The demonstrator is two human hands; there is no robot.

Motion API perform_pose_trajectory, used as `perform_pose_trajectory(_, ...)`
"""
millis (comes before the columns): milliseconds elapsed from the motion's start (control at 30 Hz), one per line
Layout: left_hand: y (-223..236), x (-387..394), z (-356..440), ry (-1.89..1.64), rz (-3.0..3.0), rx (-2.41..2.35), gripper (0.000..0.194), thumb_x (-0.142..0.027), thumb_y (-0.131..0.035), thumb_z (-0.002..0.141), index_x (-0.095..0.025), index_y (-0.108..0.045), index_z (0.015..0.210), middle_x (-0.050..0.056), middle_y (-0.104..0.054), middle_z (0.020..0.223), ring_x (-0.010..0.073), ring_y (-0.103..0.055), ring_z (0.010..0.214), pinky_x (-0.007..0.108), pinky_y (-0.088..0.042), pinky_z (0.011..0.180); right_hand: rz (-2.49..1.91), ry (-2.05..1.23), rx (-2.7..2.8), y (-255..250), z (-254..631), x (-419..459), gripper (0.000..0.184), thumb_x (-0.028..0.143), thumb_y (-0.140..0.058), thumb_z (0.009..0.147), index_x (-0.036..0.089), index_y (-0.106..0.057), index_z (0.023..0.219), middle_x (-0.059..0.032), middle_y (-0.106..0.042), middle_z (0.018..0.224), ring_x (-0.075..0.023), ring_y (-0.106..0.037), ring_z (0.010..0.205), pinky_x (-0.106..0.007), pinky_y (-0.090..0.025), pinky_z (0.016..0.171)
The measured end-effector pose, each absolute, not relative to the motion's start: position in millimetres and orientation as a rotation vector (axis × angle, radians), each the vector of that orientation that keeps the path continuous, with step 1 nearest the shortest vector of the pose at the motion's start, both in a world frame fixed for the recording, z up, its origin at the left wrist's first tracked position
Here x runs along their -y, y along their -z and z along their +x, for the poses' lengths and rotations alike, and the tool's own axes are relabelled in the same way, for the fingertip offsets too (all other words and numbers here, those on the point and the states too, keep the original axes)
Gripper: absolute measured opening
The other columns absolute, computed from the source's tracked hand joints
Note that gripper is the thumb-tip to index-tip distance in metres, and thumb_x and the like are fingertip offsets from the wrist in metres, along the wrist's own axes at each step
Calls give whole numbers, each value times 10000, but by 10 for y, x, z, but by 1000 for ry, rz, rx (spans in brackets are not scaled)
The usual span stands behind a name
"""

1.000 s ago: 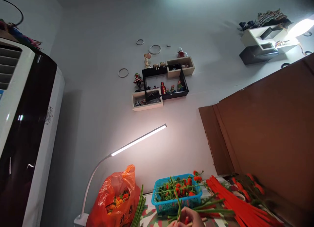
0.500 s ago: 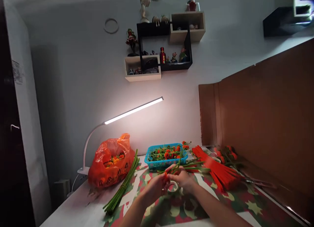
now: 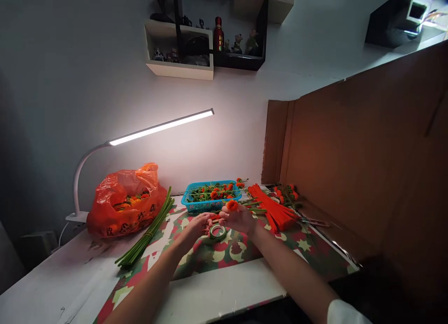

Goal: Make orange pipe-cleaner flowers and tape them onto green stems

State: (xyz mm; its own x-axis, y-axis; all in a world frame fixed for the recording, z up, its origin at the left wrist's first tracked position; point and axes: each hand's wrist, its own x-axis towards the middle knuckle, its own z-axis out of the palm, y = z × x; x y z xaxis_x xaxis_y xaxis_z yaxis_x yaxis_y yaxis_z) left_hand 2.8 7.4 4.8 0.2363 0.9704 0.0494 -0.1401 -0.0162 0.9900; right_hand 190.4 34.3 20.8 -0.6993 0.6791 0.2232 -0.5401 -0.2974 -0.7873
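My right hand (image 3: 241, 219) is closed around a small fuzzy orange flower head (image 3: 231, 205), which shows above its curled fingers. Beside it, my left hand (image 3: 199, 227) pinches with its fingertips at a small red-orange piece (image 3: 215, 217), too small to make out fully. The two hands are close together over the patterned sheet. A roll of green tape (image 3: 217, 232) is just below the fingertips. Behind the right hand lie green stems (image 3: 257, 207) and a bundle of red-orange fuzzy sticks (image 3: 275, 210).
A blue basket (image 3: 192, 206) of orange flowers stands behind the hands. To the left are a bundle of green stems (image 3: 145, 237), an orange plastic bag (image 3: 121, 217) and a lit lamp (image 3: 161, 127). Scissors (image 3: 315, 221) lie at right, by a cardboard panel (image 3: 350, 151).
The view has tilted down and shifted, so the table appears higher and further left. My hands have drawn slightly apart, and the orange flower head now shows in my right hand.
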Motion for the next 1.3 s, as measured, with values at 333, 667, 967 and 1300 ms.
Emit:
perform_pose_trajectory(333,-84,91,58,-1531,2154,-1038,561,-316,-699,722,-272,-506,1247,30,-520,996,122,-484,740,284,-458,734,-294,-2219,1301,-90,1857,-383,175,333,-536,789,162,-561,758,-19,-588,710,-146,-543,703,-312,-429,746)
perform_pose_trajectory(667,-149,87,1,-1294,2679,-1061,240,-363,-662,772,-283,-704,994,67,-586,983,190,-544,887,309,-460,778,-448,-2250,1357,9,1780,-382,99,236,-582,801,140,-575,781,4,-578,696,-97,-508,610,-286,-444,687)
perform_pose_trajectory(967,30,-29,15,-1436,2116,-1095,498,-421,-646,762,-248,-551,1219,73,-591,1061,166,-608,803,291,-525,662,-660,-1767,1209,29,1625,-417,325,412,-762,643,143,-581,651,26,-540,551,-78,-473,501,-231,-416,547)
perform_pose_trajectory(1300,-13,-36,40,-1342,1356,-853,454,-378,-745,657,-180,-631,1050,67,-683,1003,183,-650,826,306,-511,781,-590,-1504,1443,5,1608,-413,416,499,-780,540,148,-673,738,-27,-670,683,-163,-619,659,-326,-483,707)
